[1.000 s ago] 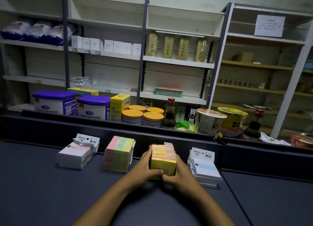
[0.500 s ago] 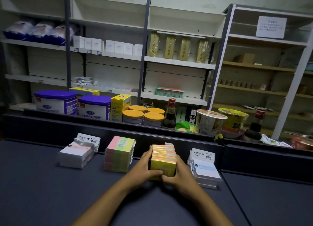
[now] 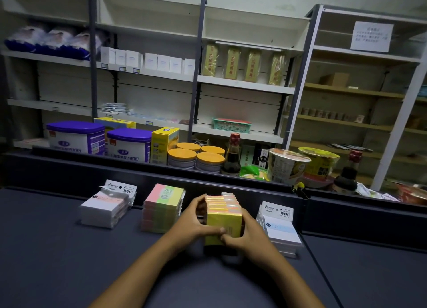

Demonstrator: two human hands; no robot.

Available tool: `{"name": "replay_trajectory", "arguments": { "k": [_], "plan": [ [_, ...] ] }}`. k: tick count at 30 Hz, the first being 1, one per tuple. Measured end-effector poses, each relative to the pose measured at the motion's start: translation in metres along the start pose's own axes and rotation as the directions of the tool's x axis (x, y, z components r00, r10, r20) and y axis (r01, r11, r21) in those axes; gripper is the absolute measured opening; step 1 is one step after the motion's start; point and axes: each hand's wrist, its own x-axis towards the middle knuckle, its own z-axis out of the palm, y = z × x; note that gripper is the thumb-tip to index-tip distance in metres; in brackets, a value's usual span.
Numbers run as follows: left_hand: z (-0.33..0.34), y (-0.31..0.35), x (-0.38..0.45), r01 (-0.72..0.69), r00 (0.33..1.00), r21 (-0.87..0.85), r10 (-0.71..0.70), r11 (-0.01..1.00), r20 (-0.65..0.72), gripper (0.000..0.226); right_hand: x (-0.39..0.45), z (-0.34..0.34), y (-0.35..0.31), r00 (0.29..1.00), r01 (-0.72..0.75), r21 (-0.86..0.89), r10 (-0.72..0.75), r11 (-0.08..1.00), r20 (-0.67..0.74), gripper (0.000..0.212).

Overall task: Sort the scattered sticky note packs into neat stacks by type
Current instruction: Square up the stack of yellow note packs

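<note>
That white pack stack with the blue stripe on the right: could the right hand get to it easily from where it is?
Probably yes. The right hand grips the yellow stack, and the blue-striped stack sits just beside it with nothing between, but the hand must let go first.

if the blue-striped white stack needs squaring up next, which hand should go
Right. The right hand grips the yellow stack on the side facing the blue-striped white stack; the left hand would have to cross over.
</note>
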Motion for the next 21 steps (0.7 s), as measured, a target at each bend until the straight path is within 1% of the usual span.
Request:
{"name": "replay_trajectory", "arguments": {
  "k": [3,5,7,9,12,14,16,19,21],
  "plan": [
    [-0.001,0.002,0.0,-0.009,0.999,-0.082,0.005,0.997,-0.051,0.092,0.002,-0.003,-0.001,1.0,-0.031,0.098,0.03,0.995,0.003,0.069],
    [0.001,0.001,0.001,-0.006,0.997,-0.18,-0.008,0.984,-0.075,0.09,0.004,0.0,-0.001,0.998,-0.061,0.183,0.063,0.981,-0.007,0.08],
    [0.005,-0.001,0.003,0.003,0.996,-0.316,-0.031,0.949,-0.085,0.092,0.006,0.003,-0.002,0.993,-0.11,0.288,0.119,0.951,-0.017,0.093],
    [0.007,-0.002,0.003,0.016,0.997,-0.397,-0.043,0.918,-0.058,0.092,0.008,0.004,-0.003,0.988,-0.145,0.396,0.156,0.907,0.005,0.1],
    [0.004,-0.001,0.004,0.046,0.999,-0.416,-0.046,0.908,0.01,0.093,0.009,0.0,-0.004,0.987,-0.149,0.479,0.16,0.865,0.019,0.103],
    [0.001,-0.001,0.005,0.079,0.997,-0.405,-0.064,0.911,0.05,0.097,0.01,-0.003,-0.002,0.986,-0.153,0.472,0.167,0.868,0.011,0.104],
    [0.0,-0.001,0.005,0.1,0.994,-0.352,-0.078,0.931,0.077,0.099,0.01,-0.004,-0.001,0.986,-0.145,0.415,0.165,0.898,-0.011,0.108],
    [0.0,-0.003,0.004,0.076,0.996,-0.194,-0.066,0.978,0.056,0.095,0.009,-0.007,0.001,0.994,-0.091,0.247,0.104,0.965,-0.039,0.108],
    [-0.002,-0.004,0.004,0.061,0.997,-0.084,-0.057,0.995,0.054,0.089,0.008,-0.009,0.001,0.996,-0.075,0.165,0.08,0.983,-0.026,0.107]
  ]
}}
